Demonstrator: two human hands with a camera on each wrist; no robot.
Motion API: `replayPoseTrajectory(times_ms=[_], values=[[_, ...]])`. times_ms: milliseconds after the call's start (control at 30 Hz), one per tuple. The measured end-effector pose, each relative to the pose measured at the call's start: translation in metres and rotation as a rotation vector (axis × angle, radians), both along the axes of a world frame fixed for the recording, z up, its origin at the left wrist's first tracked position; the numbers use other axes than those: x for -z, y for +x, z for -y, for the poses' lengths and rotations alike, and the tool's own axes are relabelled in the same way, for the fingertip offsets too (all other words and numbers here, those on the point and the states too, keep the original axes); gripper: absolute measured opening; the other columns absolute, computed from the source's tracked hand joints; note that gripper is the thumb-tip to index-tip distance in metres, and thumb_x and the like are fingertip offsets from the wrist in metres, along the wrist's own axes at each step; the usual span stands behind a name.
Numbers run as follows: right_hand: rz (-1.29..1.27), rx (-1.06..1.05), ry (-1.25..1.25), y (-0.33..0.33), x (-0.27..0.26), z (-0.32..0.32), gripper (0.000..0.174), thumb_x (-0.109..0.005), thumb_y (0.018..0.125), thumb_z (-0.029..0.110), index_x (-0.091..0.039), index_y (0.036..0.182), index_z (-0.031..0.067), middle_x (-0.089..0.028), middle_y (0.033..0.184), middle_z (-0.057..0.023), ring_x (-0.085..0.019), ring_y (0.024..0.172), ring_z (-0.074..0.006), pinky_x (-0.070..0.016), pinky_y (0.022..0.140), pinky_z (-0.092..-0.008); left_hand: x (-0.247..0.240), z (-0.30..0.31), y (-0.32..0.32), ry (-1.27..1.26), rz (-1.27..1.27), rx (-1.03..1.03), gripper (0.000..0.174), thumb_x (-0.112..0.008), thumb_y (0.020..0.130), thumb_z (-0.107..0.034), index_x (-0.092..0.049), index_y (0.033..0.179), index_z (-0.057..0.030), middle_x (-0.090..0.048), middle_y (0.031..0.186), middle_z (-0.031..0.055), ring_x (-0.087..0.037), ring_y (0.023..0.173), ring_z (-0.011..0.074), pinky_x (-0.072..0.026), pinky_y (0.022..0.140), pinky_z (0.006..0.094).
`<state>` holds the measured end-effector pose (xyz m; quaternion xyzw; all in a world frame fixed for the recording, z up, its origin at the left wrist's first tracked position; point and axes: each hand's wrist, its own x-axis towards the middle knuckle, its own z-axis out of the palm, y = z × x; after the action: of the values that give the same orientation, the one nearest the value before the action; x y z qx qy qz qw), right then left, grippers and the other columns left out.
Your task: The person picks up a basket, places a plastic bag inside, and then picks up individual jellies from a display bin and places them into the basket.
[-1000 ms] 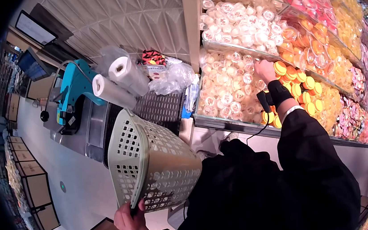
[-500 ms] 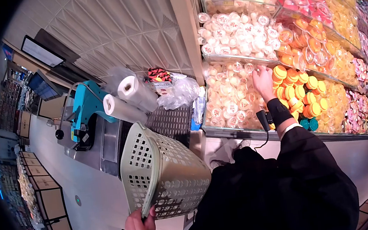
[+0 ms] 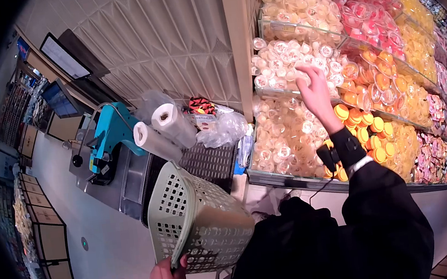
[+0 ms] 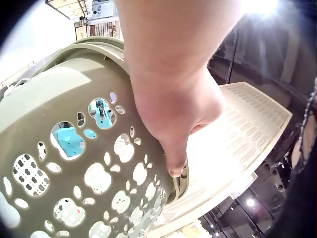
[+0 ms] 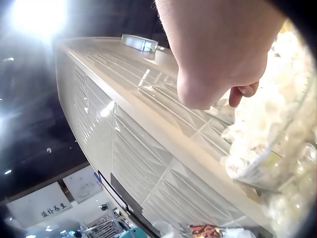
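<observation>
My left hand [image 3: 168, 276] grips the rim of a pale green plastic basket [image 3: 218, 216], its thumb pressed over the edge in the left wrist view. The basket is tilted, and its walls are pierced with cut-out holes. My right hand [image 3: 317, 94] reaches over the bin of white-lidded jelly cups [image 3: 280, 60], its thumb and forefinger spread apart with nothing visible between them. Below it lies a bin of paler, cream-coloured jelly cups [image 3: 283, 138]. Small jars with orange-yellow lids [image 3: 367, 130] lie beside the right wrist.
Clear dividers separate bins of orange jelly cups [image 3: 383, 82], pink packs [image 3: 366, 21] and yellow packs [image 3: 414, 10]. At left are a turquoise weighing machine [image 3: 113, 126], rolls of plastic bags [image 3: 173, 124] and crumpled plastic [image 3: 225, 131] on a dark counter. A ribbed wall panel [image 3: 170, 47] rises behind.
My right hand has moved from the cream-cup bin beside the orange-lidded jars up over the white-cup bin, and its fingers have spread. My left hand keeps its grip on the basket.
</observation>
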<state>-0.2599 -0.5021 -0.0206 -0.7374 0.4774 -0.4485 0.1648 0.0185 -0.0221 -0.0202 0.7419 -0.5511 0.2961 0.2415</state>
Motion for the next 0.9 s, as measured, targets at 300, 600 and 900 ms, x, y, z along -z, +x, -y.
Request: replayPoseTrajectory(times_ms=[300,600,900], values=[[0.131,-0.317,0.186,0.031,-0.037,0.080,0.038,-0.042,0.088,0.013,-0.060,0.119,0.0018,-0.065,0.103,-0.0187,-0.066,0.073,-0.0220,-0.0529,0.066,-0.0329,-0.005,-0.004,-0.021,0.055,-0.025,-0.049,0.040,-0.075,0.077,-0.044,-0.061,0.075,-0.0068,-0.058,0.063,0.0059,-0.055,0.053,0.0255,-0.0422,0.048,0.0348],[0.002,-0.044,0.528,-0.054,0.114,-0.108,0.021,-0.058,0.084,0.014,-0.067,0.099,0.0012,-0.069,0.080,-0.0091,-0.056,0.056,-0.0115,-0.0472,0.056,-0.0282,-0.016,0.002,-0.027,0.059,0.000,-0.009,0.036,-0.082,0.070,-0.033,-0.065,0.080,-0.0040,-0.061,0.065,0.0070,-0.055,0.052,0.0240,-0.0416,0.047,0.0314],[-0.250,-0.024,0.254,-0.007,0.133,-0.104,0.029,-0.064,0.076,0.023,-0.066,0.095,0.0000,-0.065,0.084,-0.0178,-0.064,0.075,-0.0364,-0.0509,0.067,-0.0444,-0.024,0.000,-0.028,0.092,-0.030,0.061,0.034,-0.084,0.066,-0.028,-0.066,0.079,-0.0029,-0.062,0.067,0.0073,-0.056,0.053,0.0231,-0.0426,0.049,0.0310]])
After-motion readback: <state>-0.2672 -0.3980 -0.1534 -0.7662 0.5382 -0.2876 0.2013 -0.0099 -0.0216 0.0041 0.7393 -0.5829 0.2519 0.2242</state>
